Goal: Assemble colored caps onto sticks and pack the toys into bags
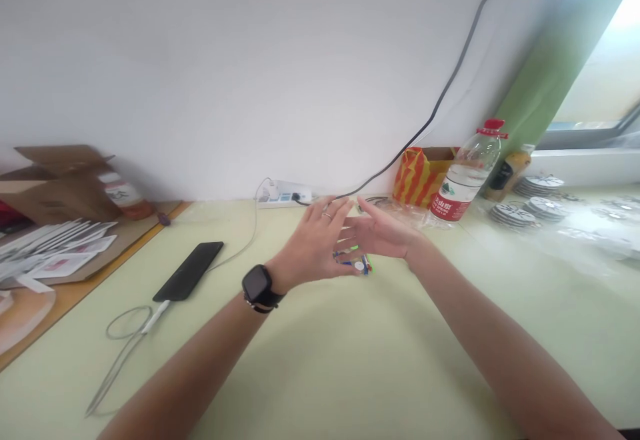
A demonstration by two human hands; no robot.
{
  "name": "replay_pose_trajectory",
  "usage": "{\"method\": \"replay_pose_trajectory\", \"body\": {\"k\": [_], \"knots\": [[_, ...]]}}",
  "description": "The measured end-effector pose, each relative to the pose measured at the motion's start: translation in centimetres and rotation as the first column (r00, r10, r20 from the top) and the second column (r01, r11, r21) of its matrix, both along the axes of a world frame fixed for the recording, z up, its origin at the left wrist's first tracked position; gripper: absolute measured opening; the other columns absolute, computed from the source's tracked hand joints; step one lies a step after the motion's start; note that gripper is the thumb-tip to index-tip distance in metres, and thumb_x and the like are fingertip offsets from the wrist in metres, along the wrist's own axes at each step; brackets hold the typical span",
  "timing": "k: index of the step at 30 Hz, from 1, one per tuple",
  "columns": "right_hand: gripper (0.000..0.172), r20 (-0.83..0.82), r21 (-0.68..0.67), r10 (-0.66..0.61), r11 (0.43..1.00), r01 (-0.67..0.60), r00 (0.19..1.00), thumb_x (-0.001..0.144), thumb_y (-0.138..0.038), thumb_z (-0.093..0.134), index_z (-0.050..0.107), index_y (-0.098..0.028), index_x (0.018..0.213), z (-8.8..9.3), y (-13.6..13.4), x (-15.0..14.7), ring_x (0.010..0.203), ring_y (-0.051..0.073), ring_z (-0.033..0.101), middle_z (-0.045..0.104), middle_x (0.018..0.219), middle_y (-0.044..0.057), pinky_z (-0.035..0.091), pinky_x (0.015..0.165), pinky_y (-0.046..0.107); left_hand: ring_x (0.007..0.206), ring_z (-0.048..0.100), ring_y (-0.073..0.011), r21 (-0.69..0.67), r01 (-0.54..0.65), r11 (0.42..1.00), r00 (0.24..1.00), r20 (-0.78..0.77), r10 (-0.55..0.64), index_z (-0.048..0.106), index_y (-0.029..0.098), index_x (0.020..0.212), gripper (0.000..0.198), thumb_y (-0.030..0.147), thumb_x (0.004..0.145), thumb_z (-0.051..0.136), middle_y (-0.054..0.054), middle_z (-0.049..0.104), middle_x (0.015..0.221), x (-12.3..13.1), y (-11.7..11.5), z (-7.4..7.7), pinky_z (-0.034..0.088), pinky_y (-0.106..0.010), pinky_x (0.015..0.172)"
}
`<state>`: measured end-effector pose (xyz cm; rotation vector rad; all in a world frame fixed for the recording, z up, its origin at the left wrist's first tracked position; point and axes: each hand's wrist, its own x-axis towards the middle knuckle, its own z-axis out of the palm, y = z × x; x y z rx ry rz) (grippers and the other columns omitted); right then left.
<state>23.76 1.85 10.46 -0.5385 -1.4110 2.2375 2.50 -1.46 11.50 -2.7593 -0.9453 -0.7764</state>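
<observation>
A white wall [200, 60] fills the upper half of the view, with a black cable [440, 100] running down it to a white power strip [285, 197] at its foot. Below lies a pale green bench [350, 373]; a green curtain [550, 73] hangs at its far right corner. On the left edge an open cardboard box [50, 187] stands behind a spread of white packets [60, 247].

Both forearms reach forward over the middle of the bench. The left hand [313, 243] and the right hand [383, 235] are open and empty, fingers stretched out, and the fingertips of the two overlap in the view. Whether they touch each other cannot be told.

A clear water bottle [467, 183] with a red cap leans near an orange-and-yellow box [417, 177], to the right of the hands. A black phone [189, 271] lies flat to their left, plugged into a white cord [125, 340] that loops across the bench. Stacks of round discs [513, 215] sit further right.

A black watch [257, 287] sits on the left wrist. A small colourful thing [357, 265], with blue, green and red bits, lies on the bench just under the hands; whether a finger touches it cannot be told
</observation>
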Motion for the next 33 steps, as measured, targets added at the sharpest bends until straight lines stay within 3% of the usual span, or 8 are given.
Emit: {"method": "replay_pose_trajectory", "body": {"k": [7,11,16,19,22,24,28,33], "knots": [[0.064,-0.082,-0.133,-0.089,0.988,0.078,0.993,0.099,-0.075,0.040,0.069,-0.018,0.091,-0.1,0.0,-1.1,0.103,0.029,0.070,0.075,0.093,0.011,0.056,0.096,0.046,0.136,0.043,-0.0423,0.088,-0.076,0.993,0.994,-0.076,0.083,0.022,0.010,0.161,0.095,0.038,0.084,0.070,-0.022,0.049,0.147,1.2,0.0,-2.1,0.029,-0.058,0.117],[0.050,-0.052,-0.091,-0.084,0.993,0.079,0.995,0.102,-0.063,0.049,0.070,-0.019,0.093,-0.1,0.1,-0.9,0.102,0.026,0.071,0.076,0.095,0.010,0.056,0.099,0.045,0.127,0.050,-0.0388,0.055,-0.078,0.995,0.993,-0.083,0.082,0.029,0.010,0.157,0.084,0.030,0.084,0.065,-0.020,0.053,0.142,0.4,0.8,-2.2,0.037,-0.053,0.111],[0.040,0.134,0.120,-0.162,0.982,0.146,0.978,0.101,-0.054,0.057,0.073,-0.018,0.112,1.1,0.4,0.9,0.111,0.026,0.071,0.073,0.123,0.013,0.054,0.104,0.043,0.130,0.049,-0.0393,-0.023,-0.116,0.993,0.990,-0.081,0.114,0.028,0.010,0.159,0.087,0.039,0.087,0.066,-0.022,0.051,0.145,-0.9,1.6,-2.2,0.039,-0.052,0.109],[0.040,0.214,0.364,-0.309,0.906,0.218,0.927,0.099,-0.053,0.060,0.073,-0.020,0.117,2.3,0.9,3.9,0.109,0.025,0.071,0.073,0.126,0.012,0.055,0.102,0.041,0.128,0.052,-0.0385,-0.158,-0.131,0.979,0.990,-0.073,0.121,0.029,0.014,0.160,0.089,0.054,0.089,0.066,-0.021,0.053,0.143,-2.2,2.2,-1.9,0.043,-0.050,0.105],[0.038,0.364,0.614,-0.548,0.749,0.248,0.753,0.094,-0.054,0.066,0.075,-0.020,0.109,2.4,1.9,7.9,0.098,0.021,0.070,0.075,0.116,0.011,0.056,0.091,0.034,0.117,0.059,-0.0333,-0.357,-0.111,0.928,0.994,-0.038,0.104,0.029,0.021,0.162,0.095,0.065,0.086,0.067,-0.016,0.059,0.134,-3.5,2.9,-1.7,0.050,-0.044,0.095],[0.034,0.523,0.695,-0.633,0.705,0.145,0.571,0.091,-0.051,0.069,0.075,-0.018,0.099,1.5,2.8,10.5,0.088,0.021,0.069,0.076,0.106,0.011,0.056,0.079,0.032,0.107,0.063,-0.0296,-0.466,-0.092,0.880,0.995,-0.016,0.096,0.029,0.024,0.162,0.098,0.069,0.084,0.068,-0.014,0.061,0.130,-4.0,3.3,-1.7,0.052,-0.041,0.089],[0.023,0.793,0.583,-0.562,0.812,-0.026,0.234,0.086,-0.038,0.072,0.070,-0.017,0.094,-1.4,4.5,14.0,0.080,0.020,0.069,0.075,0.095,0.011,0.053,0.068,0.029,0.104,0.064,-0.0270,-0.594,-0.045,0.803,0.998,0.007,0.061,0.035,0.024,0.161,0.097,0.070,0.083,0.070,-0.014,0.062,0.131,-4.2,3.8,-1.9,0.053,-0.038,0.087],[0.023,0.871,0.482,-0.469,0.873,-0.070,0.148,0.075,-0.028,0.078,0.068,-0.017,0.092,-3.6,5.2,14.9,0.075,0.021,0.069,0.074,0.084,0.009,0.053,0.064,0.029,0.107,0.065,-0.0279,-0.684,0.019,0.729,1.000,0.020,-0.007,0.044,0.023,0.156,0.092,0.068,0.081,0.073,-0.014,0.064,0.131,-3.8,3.5,-1.7,0.053,-0.035,0.084]]}}
